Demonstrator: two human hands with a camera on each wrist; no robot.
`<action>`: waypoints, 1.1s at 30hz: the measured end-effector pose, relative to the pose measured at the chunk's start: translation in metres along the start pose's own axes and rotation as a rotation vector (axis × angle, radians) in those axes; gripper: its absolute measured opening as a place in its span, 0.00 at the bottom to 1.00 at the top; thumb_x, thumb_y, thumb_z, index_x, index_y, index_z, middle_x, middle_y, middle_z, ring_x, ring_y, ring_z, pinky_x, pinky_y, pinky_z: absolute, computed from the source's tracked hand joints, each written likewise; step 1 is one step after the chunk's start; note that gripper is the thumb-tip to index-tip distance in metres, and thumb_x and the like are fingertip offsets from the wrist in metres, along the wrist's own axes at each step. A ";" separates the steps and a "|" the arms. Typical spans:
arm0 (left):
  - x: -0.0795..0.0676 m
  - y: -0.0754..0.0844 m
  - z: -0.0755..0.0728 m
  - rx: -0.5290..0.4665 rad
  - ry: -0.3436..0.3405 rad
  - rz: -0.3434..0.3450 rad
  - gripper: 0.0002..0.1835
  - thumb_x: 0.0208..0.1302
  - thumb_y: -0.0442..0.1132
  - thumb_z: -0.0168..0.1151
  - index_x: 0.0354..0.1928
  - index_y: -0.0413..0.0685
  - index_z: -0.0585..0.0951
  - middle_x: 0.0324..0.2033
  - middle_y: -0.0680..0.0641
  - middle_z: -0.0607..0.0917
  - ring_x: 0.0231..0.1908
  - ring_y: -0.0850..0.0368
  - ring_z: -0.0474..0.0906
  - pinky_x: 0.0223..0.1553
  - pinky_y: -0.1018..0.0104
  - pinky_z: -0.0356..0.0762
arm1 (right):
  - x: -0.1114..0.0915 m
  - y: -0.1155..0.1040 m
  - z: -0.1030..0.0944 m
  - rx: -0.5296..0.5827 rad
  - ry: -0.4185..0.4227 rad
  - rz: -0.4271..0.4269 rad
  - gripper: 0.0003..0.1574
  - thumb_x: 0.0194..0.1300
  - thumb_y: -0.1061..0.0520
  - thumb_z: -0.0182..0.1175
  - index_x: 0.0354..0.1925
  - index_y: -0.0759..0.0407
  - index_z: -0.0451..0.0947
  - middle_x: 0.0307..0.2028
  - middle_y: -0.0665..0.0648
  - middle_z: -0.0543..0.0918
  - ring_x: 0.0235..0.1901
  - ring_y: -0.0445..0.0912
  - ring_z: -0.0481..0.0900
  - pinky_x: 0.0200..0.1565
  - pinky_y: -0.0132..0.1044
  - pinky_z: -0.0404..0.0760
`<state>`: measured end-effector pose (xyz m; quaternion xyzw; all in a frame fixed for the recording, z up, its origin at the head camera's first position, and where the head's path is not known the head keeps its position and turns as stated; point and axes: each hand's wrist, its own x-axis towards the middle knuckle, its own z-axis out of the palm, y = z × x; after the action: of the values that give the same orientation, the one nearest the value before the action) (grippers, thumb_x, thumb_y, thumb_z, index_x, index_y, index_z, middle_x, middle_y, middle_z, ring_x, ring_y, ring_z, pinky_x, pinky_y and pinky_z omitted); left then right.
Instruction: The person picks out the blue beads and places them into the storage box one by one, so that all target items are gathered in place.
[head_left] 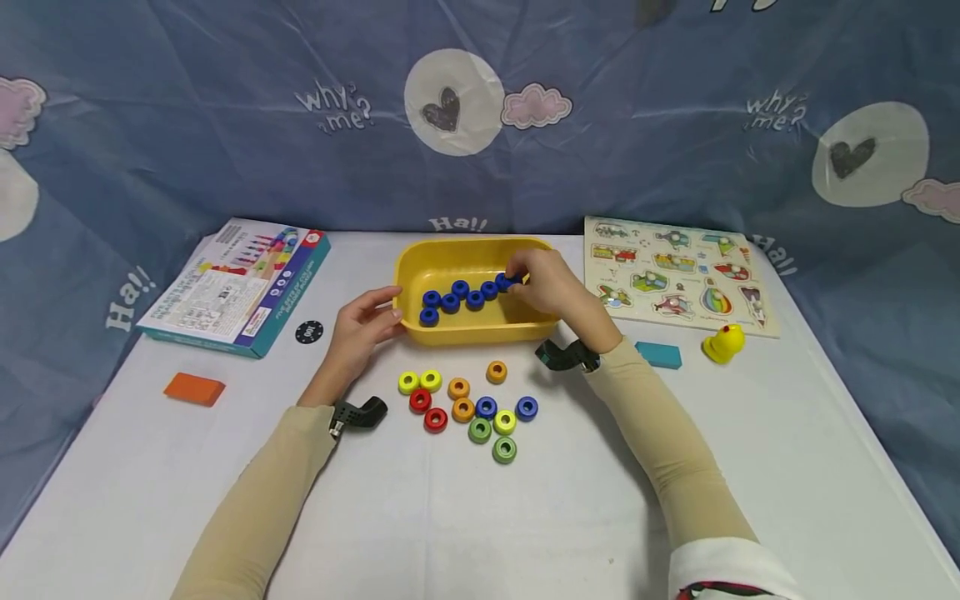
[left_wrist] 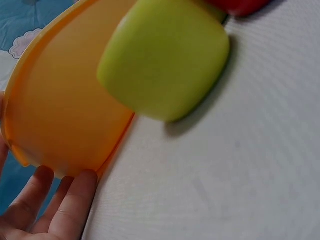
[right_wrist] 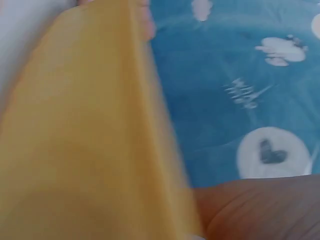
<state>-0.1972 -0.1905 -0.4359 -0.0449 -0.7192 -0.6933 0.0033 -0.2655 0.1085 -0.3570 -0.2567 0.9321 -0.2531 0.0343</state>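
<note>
A yellow plastic tray [head_left: 480, 335] stands at the back of the table with several blue ring beads [head_left: 475, 300] on its floor, most in a slanting row. My left hand [head_left: 358, 329] is at the tray's left end, its fairly straight fingers [left_wrist: 75, 200] touching the outer wall in the left wrist view. Reaching into the right part of the tray, my right hand [head_left: 551, 287] pinches a blue bead at the row's end between thumb and fingers. In the right wrist view the tray wall [right_wrist: 90, 120] hides the fingertips and that bead.
In front of the tray lie loose ring beads: yellow [head_left: 431, 381], red [head_left: 435, 419], orange [head_left: 497, 372], green [head_left: 505, 450] and blue [head_left: 527, 408]. Around stand a game box [head_left: 240, 287], black chip [head_left: 309, 332], orange block [head_left: 194, 388], picture board [head_left: 678, 275], teal block [head_left: 659, 355] and yellow duck [head_left: 723, 343].
</note>
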 end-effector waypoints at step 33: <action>-0.001 0.000 0.001 0.006 0.003 -0.005 0.24 0.68 0.37 0.59 0.64 0.39 0.72 0.63 0.39 0.72 0.50 0.61 0.79 0.47 0.67 0.85 | -0.016 -0.015 0.006 -0.056 0.061 -0.112 0.10 0.59 0.65 0.64 0.42 0.64 0.83 0.42 0.60 0.86 0.41 0.52 0.83 0.46 0.44 0.86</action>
<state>-0.1960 -0.1896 -0.4357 -0.0418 -0.7213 -0.6914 0.0028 -0.2438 0.1023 -0.3563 -0.3016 0.9236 -0.2362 -0.0153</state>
